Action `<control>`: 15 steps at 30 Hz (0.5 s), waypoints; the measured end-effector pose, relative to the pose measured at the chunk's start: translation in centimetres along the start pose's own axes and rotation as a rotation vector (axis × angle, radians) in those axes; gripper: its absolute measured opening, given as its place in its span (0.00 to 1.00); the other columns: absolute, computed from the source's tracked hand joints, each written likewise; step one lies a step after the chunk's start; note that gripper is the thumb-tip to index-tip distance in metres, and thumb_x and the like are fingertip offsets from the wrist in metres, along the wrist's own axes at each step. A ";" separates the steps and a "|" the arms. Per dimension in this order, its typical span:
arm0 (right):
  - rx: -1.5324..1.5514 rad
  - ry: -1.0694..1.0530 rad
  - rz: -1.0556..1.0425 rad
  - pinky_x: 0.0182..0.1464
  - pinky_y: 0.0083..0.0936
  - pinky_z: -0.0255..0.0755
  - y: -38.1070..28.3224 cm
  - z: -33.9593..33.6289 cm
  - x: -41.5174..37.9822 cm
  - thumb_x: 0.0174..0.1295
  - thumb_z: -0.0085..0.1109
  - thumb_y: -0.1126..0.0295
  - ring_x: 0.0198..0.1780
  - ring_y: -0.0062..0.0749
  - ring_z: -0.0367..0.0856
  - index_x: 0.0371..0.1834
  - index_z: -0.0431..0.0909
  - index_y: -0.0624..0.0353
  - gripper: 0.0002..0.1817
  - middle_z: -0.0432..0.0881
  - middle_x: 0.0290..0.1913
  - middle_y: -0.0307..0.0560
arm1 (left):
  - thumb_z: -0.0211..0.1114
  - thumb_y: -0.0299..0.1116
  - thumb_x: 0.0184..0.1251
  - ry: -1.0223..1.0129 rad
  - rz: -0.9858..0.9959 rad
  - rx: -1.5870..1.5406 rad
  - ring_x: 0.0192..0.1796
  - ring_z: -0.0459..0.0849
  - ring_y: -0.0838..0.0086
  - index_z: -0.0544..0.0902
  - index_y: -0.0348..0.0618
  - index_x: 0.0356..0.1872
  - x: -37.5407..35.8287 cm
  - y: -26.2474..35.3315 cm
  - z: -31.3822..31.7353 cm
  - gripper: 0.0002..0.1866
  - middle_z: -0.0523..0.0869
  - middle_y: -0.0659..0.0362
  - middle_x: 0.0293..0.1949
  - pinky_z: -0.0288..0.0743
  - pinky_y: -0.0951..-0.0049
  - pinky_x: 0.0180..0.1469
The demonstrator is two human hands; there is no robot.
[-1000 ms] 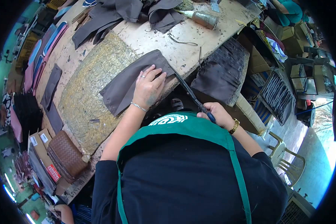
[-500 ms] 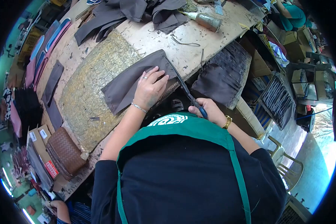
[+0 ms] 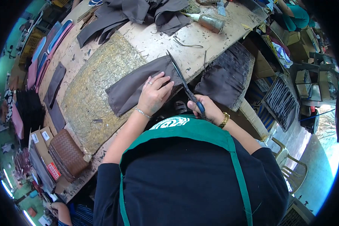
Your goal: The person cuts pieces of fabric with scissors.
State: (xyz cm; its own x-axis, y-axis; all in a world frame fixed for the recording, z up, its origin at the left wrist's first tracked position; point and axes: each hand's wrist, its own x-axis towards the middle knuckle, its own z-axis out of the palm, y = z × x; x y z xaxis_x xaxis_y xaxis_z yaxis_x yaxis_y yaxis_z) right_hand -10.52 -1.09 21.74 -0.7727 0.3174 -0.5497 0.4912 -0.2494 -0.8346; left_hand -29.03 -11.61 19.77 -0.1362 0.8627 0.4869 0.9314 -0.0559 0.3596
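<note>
My left hand [image 3: 155, 94] lies with fingers stretched over a dark grey-brown piece of fabric [image 3: 130, 88], pressing it at the table's near edge. In my right hand [image 3: 207, 108] is a pair of long scissors [image 3: 185, 84] with dark blue handles. Their blades point away from me along the fabric's right edge, and the tip reaches just past its far corner. The fabric lies partly over a worn, glue-crusted board [image 3: 90, 94].
Similar dark pieces [image 3: 135, 13] are heaped at the far side, near a bottle [image 3: 211, 23] and a wire loop [image 3: 188, 44]. A brown woven bag [image 3: 67, 152] lies at the left corner. Below the right edge stands a fabric-covered board [image 3: 226, 81]. Other people work at the margins.
The scissors' tip has moved slightly farther out past the fabric's corner, and the blades look more parted. The fabric and my left hand have shifted a little right and toward me.
</note>
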 end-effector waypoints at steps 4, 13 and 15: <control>-0.031 0.016 -0.014 0.19 0.12 0.60 0.0 0.1 -0.1 0.48 0.58 0.41 0.16 0.13 0.65 0.23 0.67 0.54 0.26 0.67 0.15 0.31 | 0.64 0.28 0.48 -0.006 0.008 -0.001 0.53 0.74 0.65 0.80 0.50 0.36 0.0 -0.1 0.0 0.12 0.78 0.60 0.43 0.68 0.53 0.51; -0.173 0.128 -0.050 0.16 0.13 0.60 -0.3 0.4 -0.9 0.49 0.62 0.49 0.14 0.12 0.65 0.18 0.69 0.58 0.22 0.67 0.12 0.32 | 0.64 0.28 0.48 0.028 0.006 -0.027 0.52 0.75 0.65 0.80 0.48 0.35 0.0 -0.2 0.0 0.11 0.79 0.60 0.41 0.69 0.53 0.50; -0.147 0.156 -0.049 0.17 0.13 0.59 -0.6 0.6 -1.3 0.51 0.61 0.52 0.15 0.11 0.65 0.21 0.72 0.58 0.19 0.67 0.12 0.32 | 0.64 0.28 0.48 0.048 0.012 -0.044 0.51 0.76 0.65 0.80 0.47 0.34 0.1 -0.3 0.3 0.10 0.79 0.60 0.41 0.69 0.54 0.50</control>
State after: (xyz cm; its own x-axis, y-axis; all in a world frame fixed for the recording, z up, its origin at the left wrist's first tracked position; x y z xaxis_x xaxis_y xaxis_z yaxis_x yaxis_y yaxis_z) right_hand -10.03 -1.89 22.96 -0.7313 0.4664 -0.4977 0.5167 -0.0975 -0.8506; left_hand -29.23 -11.40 19.49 -0.1421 0.8366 0.5291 0.9174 -0.0895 0.3877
